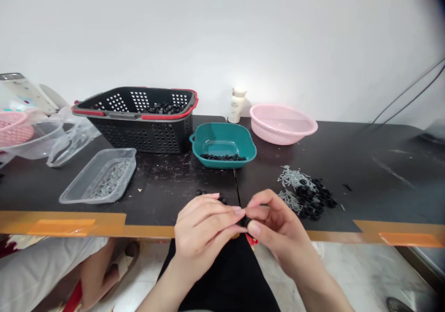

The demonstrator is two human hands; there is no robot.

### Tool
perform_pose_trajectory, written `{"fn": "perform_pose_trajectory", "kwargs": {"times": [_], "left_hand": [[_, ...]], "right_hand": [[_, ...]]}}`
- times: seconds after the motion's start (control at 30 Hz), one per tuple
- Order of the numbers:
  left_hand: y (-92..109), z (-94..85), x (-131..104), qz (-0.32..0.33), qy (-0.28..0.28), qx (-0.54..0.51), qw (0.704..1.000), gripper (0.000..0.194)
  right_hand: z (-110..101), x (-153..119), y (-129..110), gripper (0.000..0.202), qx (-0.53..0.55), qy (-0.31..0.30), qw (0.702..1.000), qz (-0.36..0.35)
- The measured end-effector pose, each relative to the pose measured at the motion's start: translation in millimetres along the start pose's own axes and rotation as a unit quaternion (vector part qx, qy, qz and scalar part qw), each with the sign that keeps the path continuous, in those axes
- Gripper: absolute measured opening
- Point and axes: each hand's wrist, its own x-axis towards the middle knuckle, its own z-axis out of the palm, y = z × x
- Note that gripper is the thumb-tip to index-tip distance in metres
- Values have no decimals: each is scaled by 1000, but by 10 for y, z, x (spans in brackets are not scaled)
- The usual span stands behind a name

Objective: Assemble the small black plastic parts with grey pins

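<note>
My left hand (pixel 206 228) and my right hand (pixel 278 226) meet in front of the table edge, fingertips pinched around a small black part (pixel 244 221). Fingers cover most of that part, so its exact kind is hidden. Behind my left fingers lie a few small black pieces (pixel 222 200) on the table. To the right of my right hand is a heap of black round parts (pixel 314 200), mixed with a pile of thin grey screw-like pins (pixel 295 178). A teal basin (pixel 224 163) beyond my hands holds more small black parts.
A clear plastic tray (pixel 79 175) of grey pins stands at left, before a black basket (pixel 149 133) with red handles. A pink colander (pixel 281 136) and a white tube (pixel 236 105) stand by the wall. Another person's leg (pixel 95 268) shows below the table at left.
</note>
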Motion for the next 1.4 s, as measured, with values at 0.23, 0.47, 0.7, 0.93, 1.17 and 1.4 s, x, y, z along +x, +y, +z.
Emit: {"fn": "perform_pose_trajectory", "kwargs": {"times": [0.23,0.47,0.7,0.93,1.17,1.4], "left_hand": [[-79,-89,48,12,-65,25,998,19],[-63,-117,33,40,-80,54,995,16],[-69,-111,39,60,-74,50,994,14],[-86,-123,36,62,-79,46,994,14],[-101,-127,10,52,-81,25,995,18],[-141,-119,-51,30,-85,11,996,20]], "right_hand": [[-1,25,-58,20,12,-63,997,30],[-91,25,-69,23,-71,11,997,15],[-146,79,-171,32,-23,-79,994,74],[-130,89,-48,44,-14,-94,995,14],[-142,59,209,45,-1,-86,995,-41],[-88,60,340,48,-7,-71,997,-42]]}}
